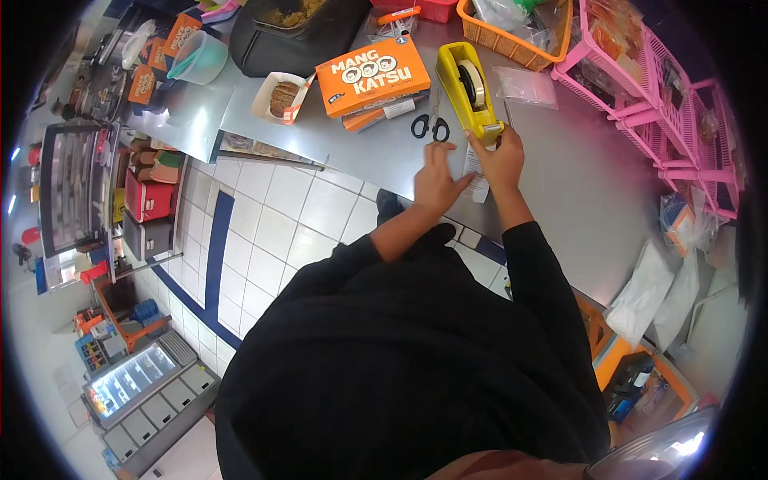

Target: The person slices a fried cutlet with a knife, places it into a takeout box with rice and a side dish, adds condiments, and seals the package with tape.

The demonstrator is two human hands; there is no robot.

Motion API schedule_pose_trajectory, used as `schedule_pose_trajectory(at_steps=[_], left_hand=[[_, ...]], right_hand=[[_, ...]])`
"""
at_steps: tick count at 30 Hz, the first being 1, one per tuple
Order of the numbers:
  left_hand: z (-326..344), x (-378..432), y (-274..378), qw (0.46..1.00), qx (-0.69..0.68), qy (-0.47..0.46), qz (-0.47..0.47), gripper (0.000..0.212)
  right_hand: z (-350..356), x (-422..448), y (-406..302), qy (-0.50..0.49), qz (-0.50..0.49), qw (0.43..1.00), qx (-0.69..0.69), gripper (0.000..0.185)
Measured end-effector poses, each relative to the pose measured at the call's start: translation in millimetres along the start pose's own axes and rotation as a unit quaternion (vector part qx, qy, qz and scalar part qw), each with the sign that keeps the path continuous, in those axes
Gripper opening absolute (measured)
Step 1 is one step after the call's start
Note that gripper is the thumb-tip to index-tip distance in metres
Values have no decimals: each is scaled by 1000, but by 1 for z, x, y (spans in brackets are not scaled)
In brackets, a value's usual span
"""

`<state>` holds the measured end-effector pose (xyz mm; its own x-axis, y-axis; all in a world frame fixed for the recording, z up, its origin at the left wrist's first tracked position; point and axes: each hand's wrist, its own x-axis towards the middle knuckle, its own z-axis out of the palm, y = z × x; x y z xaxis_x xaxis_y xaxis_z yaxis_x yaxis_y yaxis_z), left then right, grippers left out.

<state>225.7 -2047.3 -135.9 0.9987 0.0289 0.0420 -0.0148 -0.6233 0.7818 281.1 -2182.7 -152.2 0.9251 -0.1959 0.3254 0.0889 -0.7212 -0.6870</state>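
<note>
My right hand (503,157) is at the front end of a yellow tape dispenser (449,66), its thumb and fingers by the cutting edge. A roll of tape (473,81) sits in the dispenser. From below the dispenser a printed paper slip (477,180) hangs over the steel counter's front part. My left hand (440,180) is just left of the slip, fingers partly spread; whether it touches the slip cannot be told. Scissors with black handles (430,125) lie left of the dispenser. Orange printed cardboard boxes (373,75) are stacked farther left.
On the steel counter (564,156) stand an open paper tray with a brown patty (283,99), an orange basket (516,45) and pink stacked racks (654,102). A clear plastic packet (525,88) lies right of the dispenser. A black bag (300,54) is at the back.
</note>
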Motion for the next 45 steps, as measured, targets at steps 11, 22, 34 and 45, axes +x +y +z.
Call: schedule_pose_trajectory(at_steps=[11,22,34,45], left_hand=[[-203,79,-163,905,248,289,192,82],[-275,35,-201,977,-99,132,132,17],[-331,90,-255,975,-120,53,-177,54],[-327,177,-307,949,-183,-211,-144,46]], right_hand=[[-28,13,-9,140,-44,984,100,26],[95,-8,-263,-227,-82,840,485,22],[235,-26,-308,-197,158,945,210,36],[306,-9,-267,-158,299,896,288,30]])
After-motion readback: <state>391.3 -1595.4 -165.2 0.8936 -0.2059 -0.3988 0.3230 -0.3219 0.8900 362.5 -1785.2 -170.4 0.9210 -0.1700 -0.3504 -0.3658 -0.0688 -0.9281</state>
